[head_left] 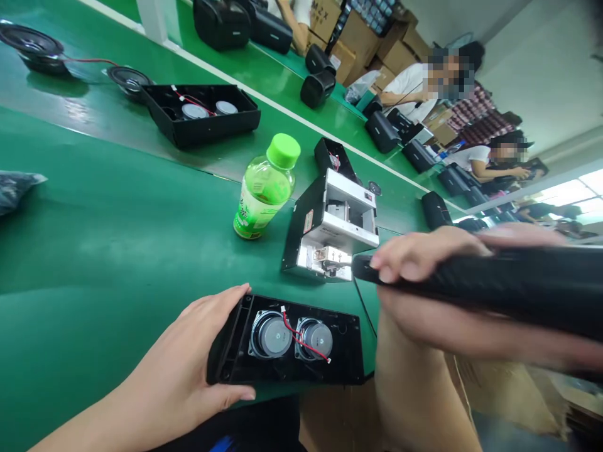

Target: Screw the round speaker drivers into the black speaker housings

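My left hand [188,358] grips the left end of a black speaker housing [346,351], thumb on the near side and fingers along the far side. Two round silver-backed speakers [276,334] sit inside it, with a red wire and white plugs across them. At the right, my right hand [424,263] is closed around a long black object [513,282], blurred and close to the camera. Its narrow tip points left, in front of a silver and black machine [348,238]; whether they touch cannot be told.
A green-capped bottle [266,188] stands left of the machine. Farther back are another open housing [202,119], a loose speaker [32,44] and a small black housing [334,157]. A plastic bag [19,188] lies at left. People work across the green table among black speakers.
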